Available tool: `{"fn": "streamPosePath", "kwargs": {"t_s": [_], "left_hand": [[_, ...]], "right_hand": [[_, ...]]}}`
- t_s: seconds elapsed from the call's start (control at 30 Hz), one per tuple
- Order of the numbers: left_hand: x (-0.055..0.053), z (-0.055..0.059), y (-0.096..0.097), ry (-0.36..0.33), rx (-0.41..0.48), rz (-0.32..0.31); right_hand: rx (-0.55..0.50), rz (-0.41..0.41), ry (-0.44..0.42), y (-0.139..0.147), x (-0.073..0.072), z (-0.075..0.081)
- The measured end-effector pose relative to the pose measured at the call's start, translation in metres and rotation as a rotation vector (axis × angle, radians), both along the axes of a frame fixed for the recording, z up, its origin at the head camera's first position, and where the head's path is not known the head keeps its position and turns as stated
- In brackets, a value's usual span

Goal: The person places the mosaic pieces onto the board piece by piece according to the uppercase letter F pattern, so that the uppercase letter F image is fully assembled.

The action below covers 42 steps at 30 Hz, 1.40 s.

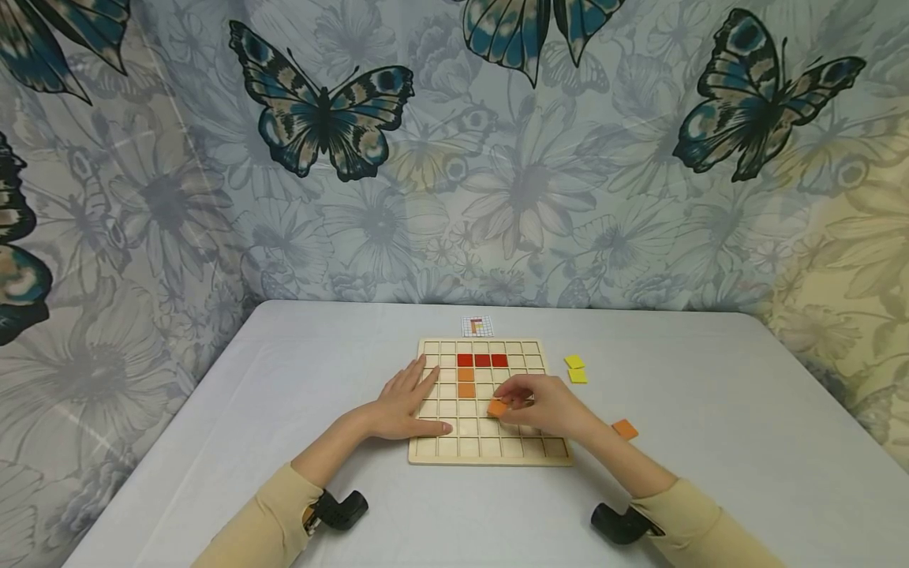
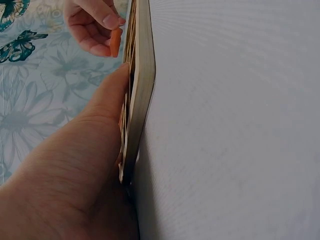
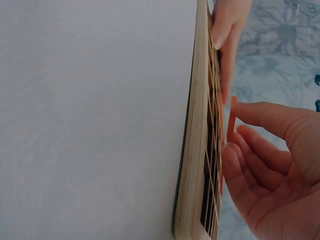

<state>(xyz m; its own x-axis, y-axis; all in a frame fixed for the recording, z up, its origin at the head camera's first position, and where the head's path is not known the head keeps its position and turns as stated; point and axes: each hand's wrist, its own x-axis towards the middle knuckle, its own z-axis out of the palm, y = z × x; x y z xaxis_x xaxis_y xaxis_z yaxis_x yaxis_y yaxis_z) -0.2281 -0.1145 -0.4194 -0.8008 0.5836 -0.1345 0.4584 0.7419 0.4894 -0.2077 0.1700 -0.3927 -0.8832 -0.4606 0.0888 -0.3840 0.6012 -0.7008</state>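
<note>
while the left hand [image 1: 401, 406] rests, fingers spread, on the left side of the pale wooden grid board [image 1: 511, 449], the right hand [image 1: 545, 402] pinches a thin orange square tile [image 1: 496, 409] just above it. the tile is probably light, stiff and slick; grip it by opposite edges.

left hand [image 1: 401, 406], right hand [image 1: 545, 404] were bare; lower-left sleeve [image 1: 256, 521] was beige, its cuff device [image 1: 344, 511] black, curved; lower-right sleeve [image 1: 699, 521], second device [image 1: 616, 525] matched
</note>
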Motion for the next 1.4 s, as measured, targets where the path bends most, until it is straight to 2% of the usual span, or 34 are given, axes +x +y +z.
{"fn": "streamPosePath", "kwargs": {"t_s": [0.63, 1.07, 1.4], "left_hand": [[-0.001, 0.002, 0.000, -0.004, 0.006, 0.001], [0.000, 0.001, 0.000, -0.009, 0.012, 0.002], [0.000, 0.000, 0.000, -0.009, 0.008, 0.005]], "right_hand": [[0.037, 0.069, 0.073, -0.030, -0.009, -0.004], [0.012, 0.102, 0.058, -0.039, -0.011, -0.006], [-0.023, 0.094, 0.019, -0.038, -0.009, -0.007]]}}
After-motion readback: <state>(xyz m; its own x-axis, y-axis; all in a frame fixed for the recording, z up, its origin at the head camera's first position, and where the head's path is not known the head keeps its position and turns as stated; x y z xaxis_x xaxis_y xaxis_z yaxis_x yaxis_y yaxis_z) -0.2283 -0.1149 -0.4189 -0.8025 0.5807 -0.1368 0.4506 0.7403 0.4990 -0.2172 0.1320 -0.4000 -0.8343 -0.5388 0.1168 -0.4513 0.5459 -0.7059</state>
